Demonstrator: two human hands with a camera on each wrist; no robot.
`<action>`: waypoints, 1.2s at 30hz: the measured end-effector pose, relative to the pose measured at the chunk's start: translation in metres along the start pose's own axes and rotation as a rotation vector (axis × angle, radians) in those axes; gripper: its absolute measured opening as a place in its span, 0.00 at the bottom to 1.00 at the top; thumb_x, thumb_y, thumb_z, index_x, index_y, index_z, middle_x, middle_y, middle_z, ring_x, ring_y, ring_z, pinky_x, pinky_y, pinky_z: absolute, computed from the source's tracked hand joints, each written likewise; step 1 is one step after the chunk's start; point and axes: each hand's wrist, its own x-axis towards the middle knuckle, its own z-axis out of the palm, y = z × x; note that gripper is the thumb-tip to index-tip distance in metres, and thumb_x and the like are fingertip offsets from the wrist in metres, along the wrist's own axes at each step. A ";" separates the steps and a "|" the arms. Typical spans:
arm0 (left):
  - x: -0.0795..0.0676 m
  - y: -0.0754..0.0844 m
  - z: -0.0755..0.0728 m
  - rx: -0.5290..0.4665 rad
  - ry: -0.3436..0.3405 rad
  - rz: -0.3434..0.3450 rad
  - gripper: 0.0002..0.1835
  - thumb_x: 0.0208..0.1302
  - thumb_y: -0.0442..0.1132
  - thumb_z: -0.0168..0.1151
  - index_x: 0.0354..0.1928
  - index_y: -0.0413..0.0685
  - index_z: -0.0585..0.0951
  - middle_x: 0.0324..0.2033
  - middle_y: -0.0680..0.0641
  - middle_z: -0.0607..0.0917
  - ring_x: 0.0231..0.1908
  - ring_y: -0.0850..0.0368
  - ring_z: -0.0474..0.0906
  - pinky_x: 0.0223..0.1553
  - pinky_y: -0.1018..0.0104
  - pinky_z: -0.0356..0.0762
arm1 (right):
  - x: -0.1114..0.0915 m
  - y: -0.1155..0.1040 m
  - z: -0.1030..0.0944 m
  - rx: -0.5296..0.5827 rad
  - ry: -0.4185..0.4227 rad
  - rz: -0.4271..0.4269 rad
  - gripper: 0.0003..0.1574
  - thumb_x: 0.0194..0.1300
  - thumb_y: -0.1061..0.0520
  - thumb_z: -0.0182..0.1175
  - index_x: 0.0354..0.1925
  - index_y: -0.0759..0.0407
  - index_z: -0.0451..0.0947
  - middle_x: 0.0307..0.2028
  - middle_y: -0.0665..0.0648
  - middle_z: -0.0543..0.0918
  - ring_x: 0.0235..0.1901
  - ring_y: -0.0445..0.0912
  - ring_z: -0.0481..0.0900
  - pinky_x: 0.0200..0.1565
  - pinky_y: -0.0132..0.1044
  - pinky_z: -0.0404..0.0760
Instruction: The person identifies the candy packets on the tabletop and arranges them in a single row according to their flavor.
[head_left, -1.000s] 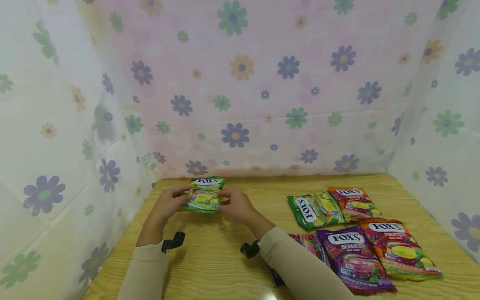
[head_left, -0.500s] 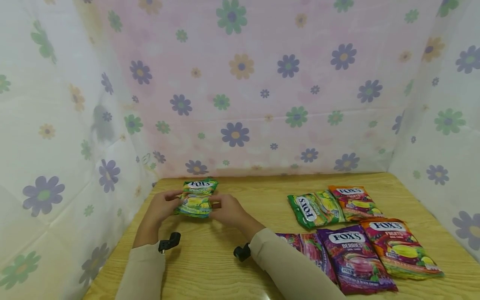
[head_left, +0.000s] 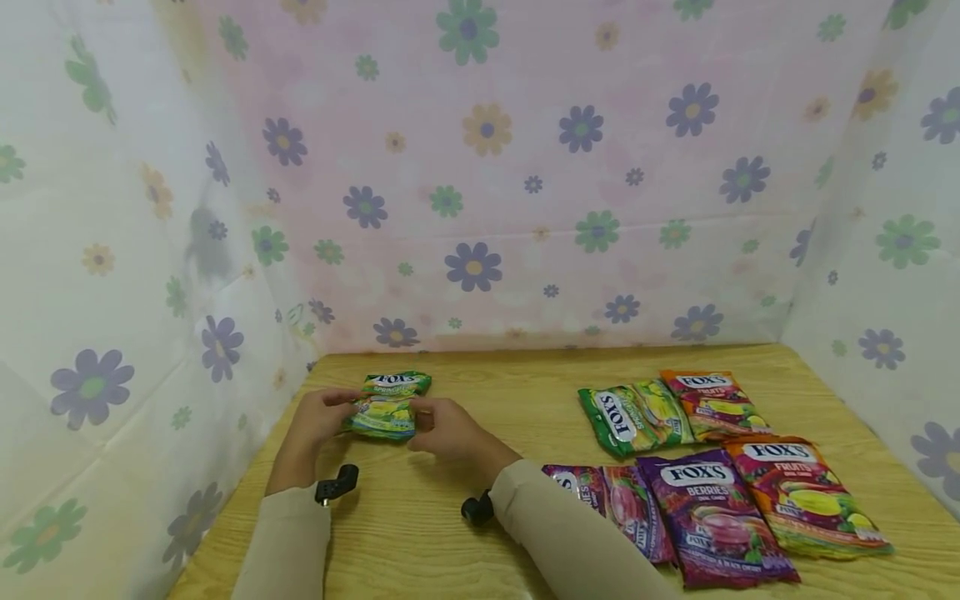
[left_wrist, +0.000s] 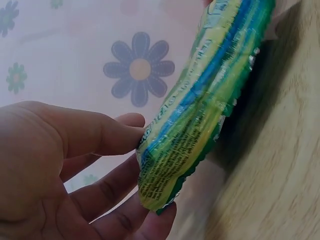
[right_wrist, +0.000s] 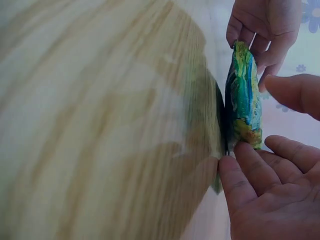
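A green Fox's candy bag (head_left: pixel 386 410) lies low over the far left part of the table, its printed face up. My left hand (head_left: pixel 313 423) pinches the bag's left edge; the left wrist view has the thumb (left_wrist: pixel 107 135) on top and fingertips under the corner. On the opposite side is my right hand (head_left: pixel 450 432). Seen from the right wrist, its fingers (right_wrist: pixel 255 170) are extended with tips at the bag's lower edge, and the thumb (right_wrist: pixel 295 92) is lifted off it.
At right lie another green candy bag (head_left: pixel 633 417), a small orange-red bag (head_left: pixel 712 404), a larger orange-red bag (head_left: pixel 810 500) and purple berry bags (head_left: pixel 716 521), one partly behind the right sleeve (head_left: pixel 570 533). Flowered cloth (head_left: pixel 480 208) encloses the wooden table (head_left: pixel 420 525) on the back and sides.
Both hands have moved left and lower with the green candy bag, which now lies flatter, close to the table. The right thumb has come away from the bag. Other bags have stayed put.
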 end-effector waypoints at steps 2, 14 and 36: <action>0.000 -0.002 0.000 0.007 0.009 -0.001 0.19 0.76 0.38 0.58 0.65 0.43 0.81 0.68 0.33 0.76 0.64 0.35 0.74 0.57 0.48 0.79 | 0.001 0.000 0.001 -0.002 -0.006 -0.003 0.47 0.68 0.60 0.68 0.79 0.59 0.60 0.77 0.56 0.66 0.75 0.51 0.68 0.68 0.44 0.77; 0.007 -0.017 -0.005 0.002 0.007 -0.092 0.22 0.72 0.42 0.66 0.63 0.41 0.81 0.63 0.34 0.80 0.53 0.46 0.82 0.41 0.60 0.86 | 0.008 0.001 0.007 -0.096 -0.038 0.030 0.53 0.66 0.52 0.71 0.81 0.56 0.56 0.81 0.55 0.56 0.82 0.50 0.49 0.80 0.48 0.56; 0.011 -0.023 -0.001 0.014 -0.005 -0.094 0.21 0.71 0.44 0.67 0.61 0.42 0.82 0.59 0.35 0.83 0.52 0.46 0.83 0.41 0.59 0.86 | 0.004 0.001 0.006 -0.051 -0.033 0.111 0.55 0.65 0.54 0.70 0.82 0.55 0.54 0.82 0.55 0.53 0.82 0.52 0.47 0.80 0.51 0.55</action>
